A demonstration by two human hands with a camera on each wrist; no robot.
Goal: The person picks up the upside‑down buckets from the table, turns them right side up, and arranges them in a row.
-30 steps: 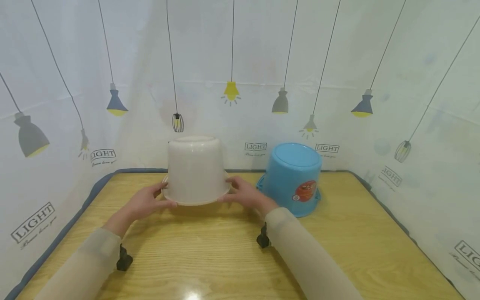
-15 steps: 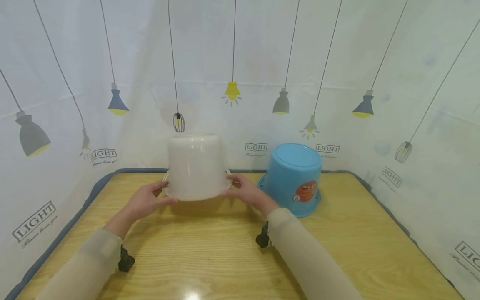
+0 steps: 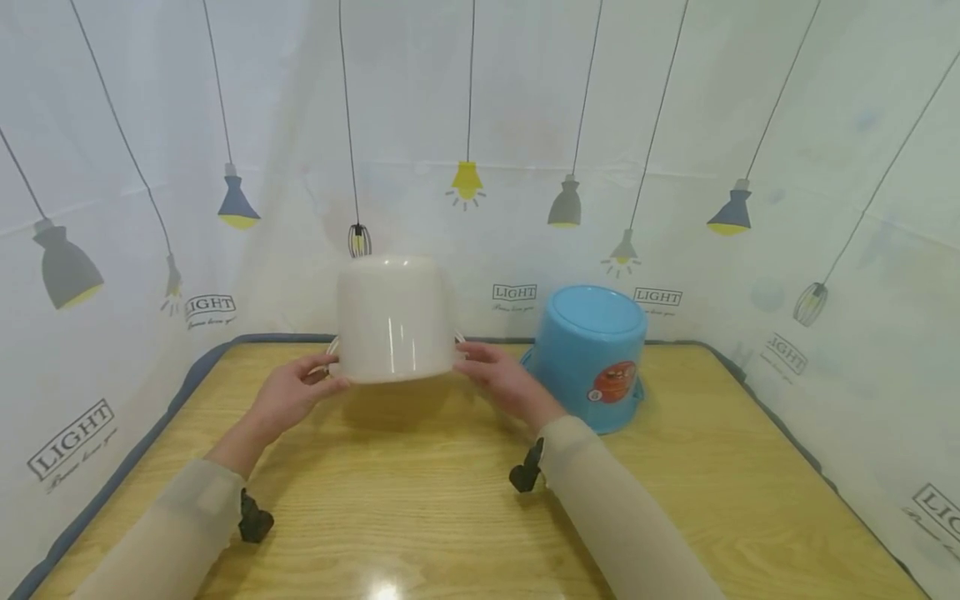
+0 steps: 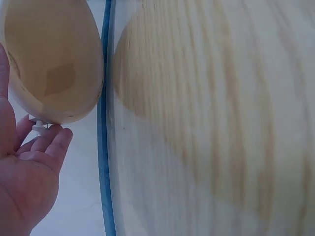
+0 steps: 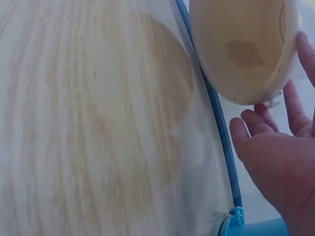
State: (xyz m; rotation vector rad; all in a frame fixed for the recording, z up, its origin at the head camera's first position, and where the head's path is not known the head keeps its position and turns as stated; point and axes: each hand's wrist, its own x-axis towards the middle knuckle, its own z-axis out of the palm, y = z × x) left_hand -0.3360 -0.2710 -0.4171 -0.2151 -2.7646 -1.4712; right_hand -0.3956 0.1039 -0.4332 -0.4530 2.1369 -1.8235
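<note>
In the head view an upside-down white bucket (image 3: 393,321) is held up over the back of the table, left of centre, its shadow on the wood below. My left hand (image 3: 287,396) pinches the left side of its rim between thumb and fingers. At the opposite side, my right hand (image 3: 506,385) holds the rim the same way. Both wrist views look up into the hollow of the white bucket (image 4: 54,54), whose mouth faces down. Fingertips of the right hand (image 5: 280,162) lie by a small lug at the rim.
Upside down on the wooden table (image 3: 390,517), a blue bucket (image 3: 581,358) with a red label stands just right of my right hand. Behind the table's blue edging (image 3: 480,340) hangs a pale curtain (image 3: 510,225) printed with lamps.
Both hands have raised the white bucket from close over the table to higher up, and it has tipped a little backward. The blue bucket has stayed in place.
</note>
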